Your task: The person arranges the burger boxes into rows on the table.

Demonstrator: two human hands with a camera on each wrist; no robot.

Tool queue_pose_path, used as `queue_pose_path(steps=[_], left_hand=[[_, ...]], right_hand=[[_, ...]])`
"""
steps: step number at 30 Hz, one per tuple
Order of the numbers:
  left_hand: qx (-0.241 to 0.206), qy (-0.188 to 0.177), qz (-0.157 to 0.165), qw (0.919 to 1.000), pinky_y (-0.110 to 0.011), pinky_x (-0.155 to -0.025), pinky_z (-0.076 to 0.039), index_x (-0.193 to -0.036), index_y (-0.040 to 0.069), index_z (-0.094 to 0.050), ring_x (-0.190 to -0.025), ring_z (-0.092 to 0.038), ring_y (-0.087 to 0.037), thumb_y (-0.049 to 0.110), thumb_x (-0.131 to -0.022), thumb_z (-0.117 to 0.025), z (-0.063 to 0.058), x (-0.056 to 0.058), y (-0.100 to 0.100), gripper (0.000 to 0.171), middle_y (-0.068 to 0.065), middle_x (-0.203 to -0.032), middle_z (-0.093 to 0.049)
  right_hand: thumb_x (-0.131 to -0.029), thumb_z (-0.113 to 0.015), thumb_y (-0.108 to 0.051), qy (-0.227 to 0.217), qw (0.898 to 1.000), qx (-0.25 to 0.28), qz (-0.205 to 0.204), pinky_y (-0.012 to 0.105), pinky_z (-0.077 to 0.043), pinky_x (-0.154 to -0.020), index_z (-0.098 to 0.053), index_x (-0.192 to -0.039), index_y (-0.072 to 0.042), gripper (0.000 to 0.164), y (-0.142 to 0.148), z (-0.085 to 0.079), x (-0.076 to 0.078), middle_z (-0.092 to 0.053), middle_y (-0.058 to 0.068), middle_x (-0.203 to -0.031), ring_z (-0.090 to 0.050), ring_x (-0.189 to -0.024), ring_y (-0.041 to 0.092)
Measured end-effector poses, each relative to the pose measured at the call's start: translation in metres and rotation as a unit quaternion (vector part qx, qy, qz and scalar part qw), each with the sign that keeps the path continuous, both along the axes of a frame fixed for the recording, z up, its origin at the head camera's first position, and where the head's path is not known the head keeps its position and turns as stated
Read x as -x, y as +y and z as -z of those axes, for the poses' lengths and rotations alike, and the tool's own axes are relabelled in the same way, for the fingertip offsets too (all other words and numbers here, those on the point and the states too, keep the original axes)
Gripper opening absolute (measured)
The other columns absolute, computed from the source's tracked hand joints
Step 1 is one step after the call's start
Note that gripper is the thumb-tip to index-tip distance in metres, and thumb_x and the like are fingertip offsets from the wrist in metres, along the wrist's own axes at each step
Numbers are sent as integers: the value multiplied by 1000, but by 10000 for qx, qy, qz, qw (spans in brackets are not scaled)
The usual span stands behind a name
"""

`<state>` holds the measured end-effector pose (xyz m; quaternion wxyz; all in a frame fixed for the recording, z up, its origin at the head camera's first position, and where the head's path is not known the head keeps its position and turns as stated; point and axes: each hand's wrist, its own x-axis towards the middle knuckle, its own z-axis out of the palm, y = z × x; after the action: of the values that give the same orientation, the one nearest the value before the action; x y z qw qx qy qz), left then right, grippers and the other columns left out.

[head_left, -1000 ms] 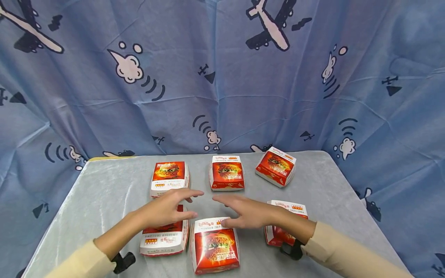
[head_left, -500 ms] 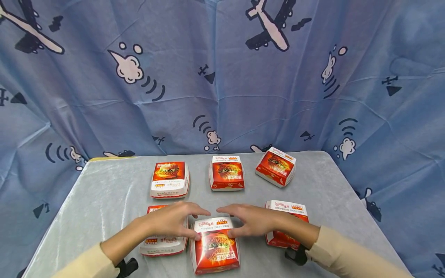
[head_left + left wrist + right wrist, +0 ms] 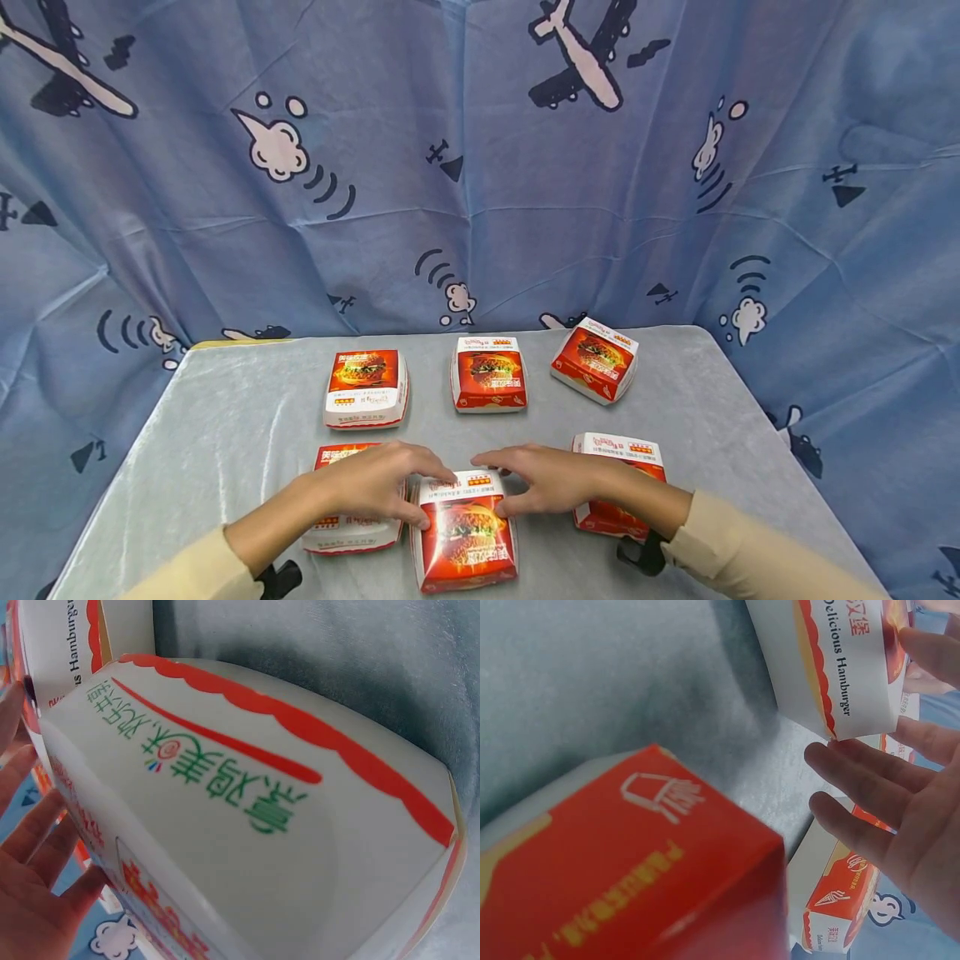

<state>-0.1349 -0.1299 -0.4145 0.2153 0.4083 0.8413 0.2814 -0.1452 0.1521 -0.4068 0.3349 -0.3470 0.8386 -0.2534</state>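
A red and white hamburger box [image 3: 467,546] lies at the front middle, between the two hands. My left hand [image 3: 386,483] is at its left edge, the thumb against the upper side and the fingers reaching over the far corner. At the right edge, the thumb of my right hand [image 3: 543,479] touches the lid, its fingers pointing inward. In the right wrist view the same box [image 3: 847,664] shows its white side, with the fingers of the right hand [image 3: 922,799] fairly straight beside it. Under the left forearm is a second hamburger box [image 3: 247,765], partly covered.
Another hamburger box [image 3: 617,515] sits beneath the right forearm. Three more stand along the back: a left one [image 3: 366,387], a middle one [image 3: 489,375] and a turned one [image 3: 596,360]. The grey cloth-covered table [image 3: 202,442] ends at a blue patterned curtain [image 3: 375,167].
Both hands have come down and toward me, from above the front middle box to its two sides. The left thumb has drawn back slightly to the box's edge. The boxes have stayed put.
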Motion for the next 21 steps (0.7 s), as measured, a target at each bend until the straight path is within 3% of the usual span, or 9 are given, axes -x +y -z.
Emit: queue_pose_path(steps=[13, 21], left_hand=[[37, -21, -130, 9999, -32, -102, -47, -131, 19, -67, -120, -56, -6, 30, -84, -81, 3, 2, 0, 50, 10, -128, -63], [81, 340, -46, 9994, -32, -102, -47, -131, 15, -66, -120, -57, -9, 28, -85, -80, 4, 4, 2, 50, 5, -128, -64]], right_hand=[[-94, -68, -34, -161, 9997, -71, 148, 42, -41, -108, -44, -150, -12, 65, 0, -1, 3, -51, -4, -143, -48, -126, 9], [-94, -68, -36, -143, 9995, -76, 274, 45, -42, -107, -44, -150, -14, 65, 2, -1, 5, -50, -4, -144, -48, -125, 11]])
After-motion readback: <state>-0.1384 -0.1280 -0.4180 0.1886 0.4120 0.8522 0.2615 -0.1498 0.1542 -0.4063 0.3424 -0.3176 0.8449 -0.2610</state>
